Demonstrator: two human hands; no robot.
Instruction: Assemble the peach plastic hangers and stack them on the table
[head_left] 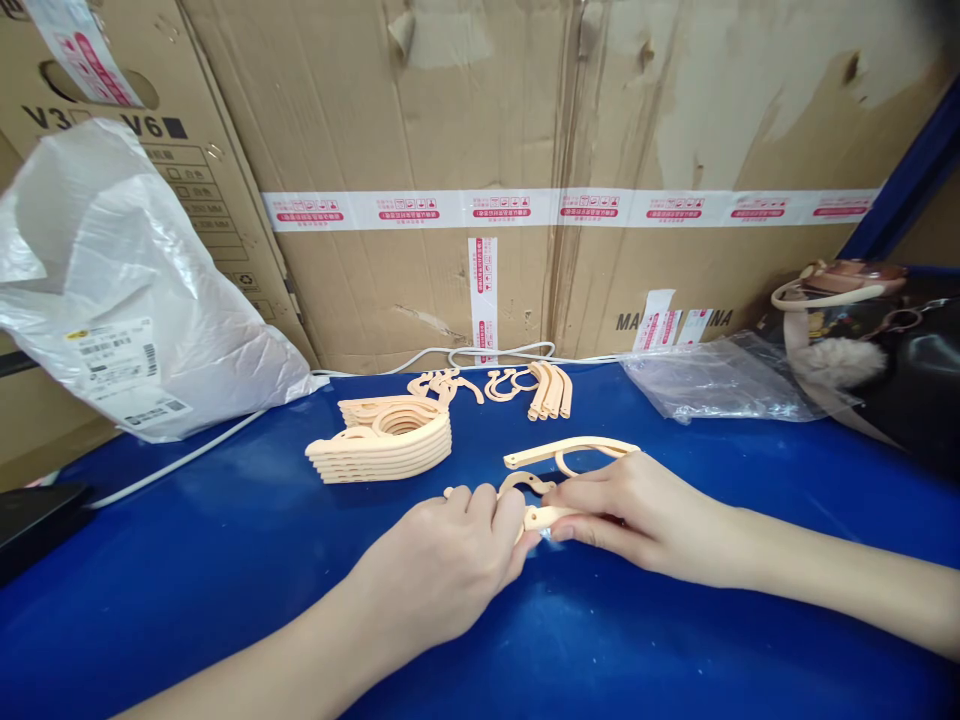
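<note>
Just above the blue tabletop, my left hand and my right hand meet around a beige plastic folding hanger. My left fingers wrap its left part and hide most of it. Its right part sits pinched between my right thumb and fingers. A curved beige piece shows just behind my fingers; whether it is joined to the hanger I cannot tell. Beyond my right hand lies another long beige hanger arm with a curved part beside it. To the left stands a stack of folded beige hangers.
Loose beige hooks and several short hanger arms lie at the back. A white cable runs behind them. Cardboard boxes wall the rear. A white plastic parcel stands left, a clear bag and dark bag right.
</note>
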